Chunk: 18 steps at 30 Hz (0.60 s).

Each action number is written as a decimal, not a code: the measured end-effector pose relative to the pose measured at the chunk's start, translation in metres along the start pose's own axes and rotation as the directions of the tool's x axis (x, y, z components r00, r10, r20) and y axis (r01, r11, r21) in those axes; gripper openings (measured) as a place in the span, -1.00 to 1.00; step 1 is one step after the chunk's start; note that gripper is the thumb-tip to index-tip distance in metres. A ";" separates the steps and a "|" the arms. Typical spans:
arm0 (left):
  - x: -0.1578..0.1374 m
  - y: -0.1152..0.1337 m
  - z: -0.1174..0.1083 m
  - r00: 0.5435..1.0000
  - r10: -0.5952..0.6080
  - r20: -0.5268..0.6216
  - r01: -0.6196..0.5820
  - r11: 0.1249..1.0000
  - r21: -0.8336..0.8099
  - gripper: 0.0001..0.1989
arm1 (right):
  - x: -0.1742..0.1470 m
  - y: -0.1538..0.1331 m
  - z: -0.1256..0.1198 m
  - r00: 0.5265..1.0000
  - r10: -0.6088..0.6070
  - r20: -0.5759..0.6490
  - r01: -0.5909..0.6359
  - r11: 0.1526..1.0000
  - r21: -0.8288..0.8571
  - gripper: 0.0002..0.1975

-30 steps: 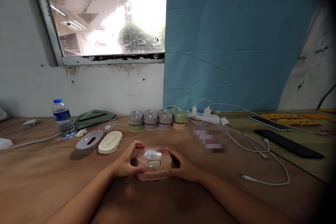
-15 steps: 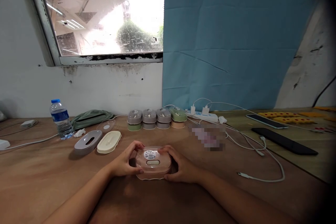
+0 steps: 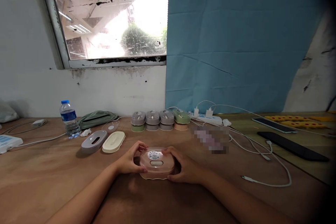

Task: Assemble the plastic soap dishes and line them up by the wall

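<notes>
A pink oval soap box (image 3: 157, 172) with a clear cover, a round white label and a slot in its top is at the table's near middle. My left hand (image 3: 132, 159) grips its left end, thumb at the front and fingers at the back. Round the right end, my right hand (image 3: 185, 166) holds it the same way. To the left lie a grey oval piece with a slot (image 3: 93, 142) and a cream oval tray (image 3: 113, 142), side by side and apart from my hands.
Several stacked oval boxes (image 3: 152, 119) in grey, green and peach line the back. At left are a water bottle (image 3: 69, 120) and a green pouch (image 3: 97, 119). White cables (image 3: 273, 183), a power strip (image 3: 214, 119) and a black phone-like slab (image 3: 291, 146) lie at right. One patch is pixelated.
The whole view has shifted, so everything appears slightly farther right. Both hands keep the same grip on the soap box, with no clear movement against the table.
</notes>
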<state>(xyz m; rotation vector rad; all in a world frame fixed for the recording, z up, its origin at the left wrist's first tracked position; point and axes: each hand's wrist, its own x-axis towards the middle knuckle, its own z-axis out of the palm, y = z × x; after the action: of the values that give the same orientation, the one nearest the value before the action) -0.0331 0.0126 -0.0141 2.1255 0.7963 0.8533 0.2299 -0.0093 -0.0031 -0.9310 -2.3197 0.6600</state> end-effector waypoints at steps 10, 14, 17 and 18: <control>0.000 -0.006 0.001 0.997 -0.050 0.055 0.056 0.992 -0.109 -0.33 | 0.003 0.004 0.005 0.997 0.022 -0.074 -0.026 0.998 -0.052 -0.36; -0.001 -0.006 0.000 0.996 -0.032 0.084 0.041 0.992 -0.117 -0.32 | 0.005 0.006 0.001 0.998 0.035 -0.055 -0.039 0.997 -0.062 -0.34; -0.002 -0.004 -0.003 0.993 -0.035 0.112 0.039 0.999 -0.032 -0.31 | 0.004 0.004 -0.003 0.994 0.113 -0.003 -0.113 0.991 -0.077 -0.35; -0.002 -0.004 -0.006 0.994 -0.036 0.106 0.032 0.999 0.040 -0.32 | 0.004 0.003 -0.003 0.991 0.134 0.009 -0.133 0.987 -0.086 -0.36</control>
<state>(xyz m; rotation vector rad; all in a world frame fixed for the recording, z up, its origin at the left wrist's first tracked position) -0.0396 0.0158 -0.0147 2.1652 0.7972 0.7056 0.2311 -0.0040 -0.0012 -1.1324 -2.3294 0.6282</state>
